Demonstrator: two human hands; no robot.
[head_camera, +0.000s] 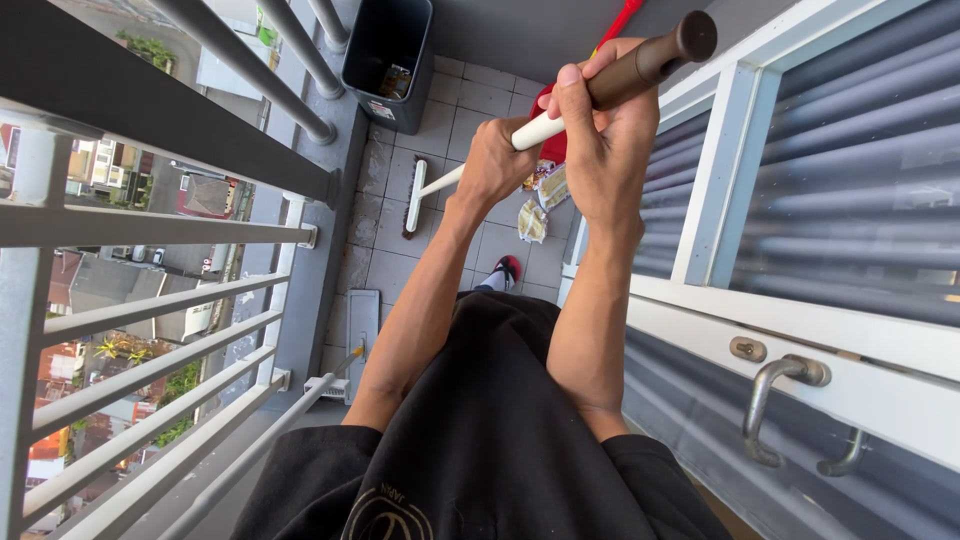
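Observation:
I look straight down on a narrow tiled balcony. Both my hands grip one long broom: my right hand (603, 125) is wrapped around its brown top grip (650, 60), and my left hand (497, 160) clasps the white shaft just below. The white broom head (415, 197) rests on the floor tiles far below, near the railing side. Crumpled yellow and white wrappers (540, 205) lie on the tiles beside a red dustpan (552, 147), close to the wall. One foot in a red and black sandal (506, 270) shows beneath my black shorts.
A grey metal railing (150, 330) runs along the left, with rooftops far below. A dark bin (388, 60) stands at the far end. A sliding door with frosted glass and a metal handle (775, 400) lines the right. A flat white mop head (362, 335) lies by the railing.

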